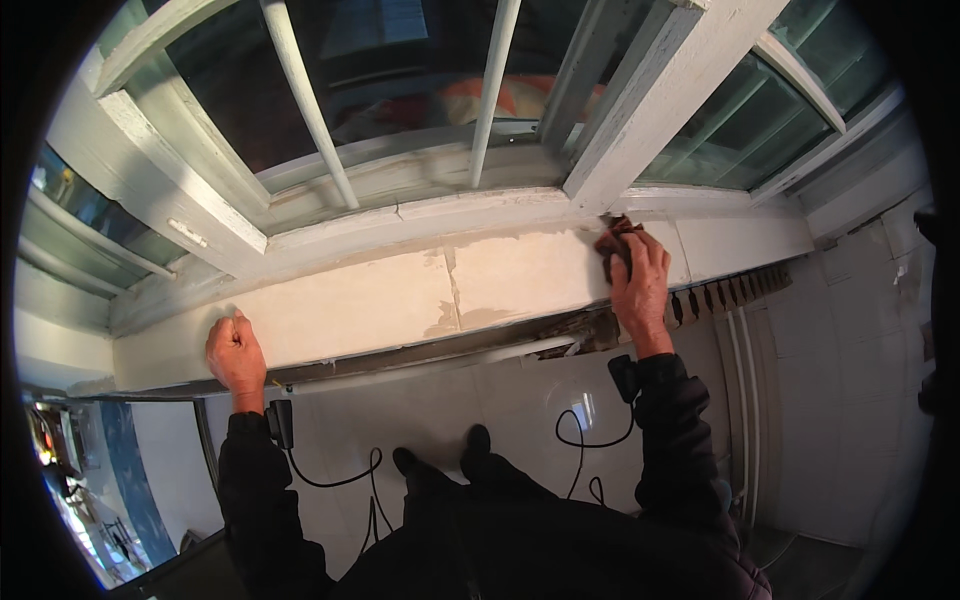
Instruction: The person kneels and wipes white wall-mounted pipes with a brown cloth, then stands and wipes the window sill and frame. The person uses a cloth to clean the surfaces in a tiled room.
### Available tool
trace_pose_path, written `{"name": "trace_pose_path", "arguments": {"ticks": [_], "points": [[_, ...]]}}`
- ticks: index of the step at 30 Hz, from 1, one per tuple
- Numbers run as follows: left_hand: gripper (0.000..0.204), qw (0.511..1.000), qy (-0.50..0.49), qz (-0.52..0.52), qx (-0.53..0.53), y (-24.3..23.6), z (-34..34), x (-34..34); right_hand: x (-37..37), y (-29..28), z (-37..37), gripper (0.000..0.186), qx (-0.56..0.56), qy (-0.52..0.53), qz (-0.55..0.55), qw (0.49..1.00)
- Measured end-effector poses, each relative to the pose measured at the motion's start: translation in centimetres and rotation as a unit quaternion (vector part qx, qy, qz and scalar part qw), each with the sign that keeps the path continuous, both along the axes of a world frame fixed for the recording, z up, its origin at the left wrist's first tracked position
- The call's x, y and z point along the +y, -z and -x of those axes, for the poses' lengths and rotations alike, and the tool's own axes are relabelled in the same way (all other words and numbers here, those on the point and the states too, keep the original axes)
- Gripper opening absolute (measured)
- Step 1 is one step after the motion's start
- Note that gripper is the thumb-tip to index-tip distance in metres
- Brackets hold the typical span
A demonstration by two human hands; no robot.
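My right hand (643, 285) grips a crumpled dark red-brown rag (614, 238) and presses it on the tiled window sill (540, 268), close to the foot of the white window post. Toward the left end of the same sill, my left hand (236, 352) rests as a loose fist near the front edge, with no object showing in it. Smeared grey-beige residue (442, 322) marks the tile joint between the two hands, and more runs along the back edge of the sill.
White-painted window frames (668, 95) and upright bars (308, 100) rise behind the sill. Below its front edge run a pale pipe (420, 366) and, at right, a dark finned row (735, 292). Black cables (345, 483) hang by both wrists. My feet (478, 440) stand on shiny floor tiles.
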State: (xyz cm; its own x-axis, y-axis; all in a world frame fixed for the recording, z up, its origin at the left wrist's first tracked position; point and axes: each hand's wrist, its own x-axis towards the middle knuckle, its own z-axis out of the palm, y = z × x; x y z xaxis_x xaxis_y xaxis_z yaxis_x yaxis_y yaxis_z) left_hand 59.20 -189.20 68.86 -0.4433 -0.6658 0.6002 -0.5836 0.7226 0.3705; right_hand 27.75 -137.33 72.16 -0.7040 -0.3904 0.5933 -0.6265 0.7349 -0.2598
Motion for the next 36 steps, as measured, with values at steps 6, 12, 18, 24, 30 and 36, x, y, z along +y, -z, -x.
{"name": "trace_pose_path", "arguments": {"ticks": [6,12,18,24,30,36], "points": [[0.043,1.0,0.011,0.012,0.004,-0.6,0.1,0.4,-9.7,-1.0,-7.1,0.05,-0.048,-0.211,0.017,0.976],[0.043,1.0,-0.007,-0.003,-0.013,-0.5,0.1,0.4,-6.2,-2.8,-5.5,0.05,-0.061,-0.247,-0.032,0.967],[0.043,1.0,-0.003,-0.003,-0.003,-0.1,0.1,0.3,-3.6,-3.2,-3.4,0.046,-0.061,-0.165,0.021,0.984],[0.044,1.0,-0.004,0.011,-0.006,-0.3,0.1,0.4,-6.7,-4.7,-2.0,0.054,0.031,-0.128,0.151,0.98],[0.043,1.0,0.002,0.011,-0.002,-0.2,0.1,0.3,-11.5,-5.0,-2.2,0.052,0.101,-0.116,0.058,0.986],[0.04,0.999,0.025,0.013,0.022,-0.5,0.1,0.6,-17.2,-6.3,-4.6,0.049,0.096,-0.134,0.065,0.984]]}}
